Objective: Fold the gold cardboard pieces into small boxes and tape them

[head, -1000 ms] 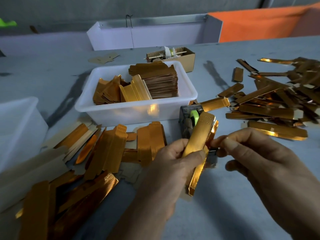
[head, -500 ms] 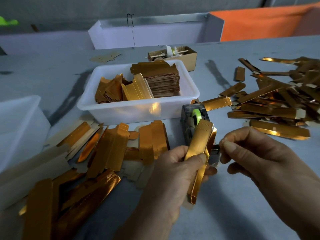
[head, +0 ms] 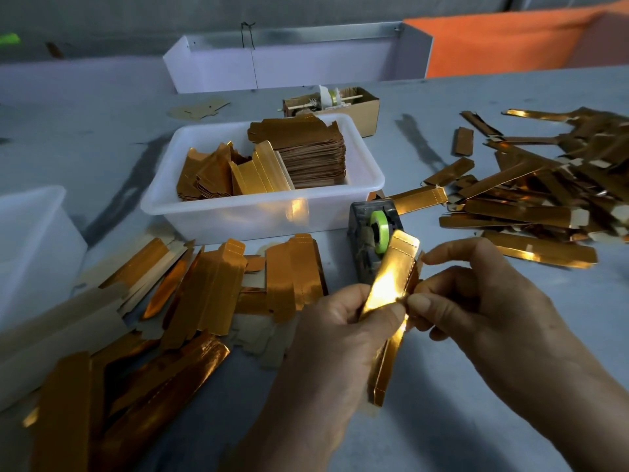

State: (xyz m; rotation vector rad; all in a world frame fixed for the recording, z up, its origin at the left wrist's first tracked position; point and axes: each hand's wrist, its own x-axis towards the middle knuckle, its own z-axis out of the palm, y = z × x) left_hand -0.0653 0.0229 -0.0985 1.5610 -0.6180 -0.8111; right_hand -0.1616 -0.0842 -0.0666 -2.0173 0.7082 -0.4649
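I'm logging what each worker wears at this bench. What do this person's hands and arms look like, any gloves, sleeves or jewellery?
Both the left hand and the right hand are bare, with no gloves. No ring, watch or bracelet shows on either. The forearms are uncovered as far as the frame's bottom edge, so no sleeve is in view. The visible fingernails are short and unpainted.

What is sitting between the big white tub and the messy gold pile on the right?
In the head view, a grey tape dispenser with a green roll and one gold strip lie between the white tub and the gold pile.
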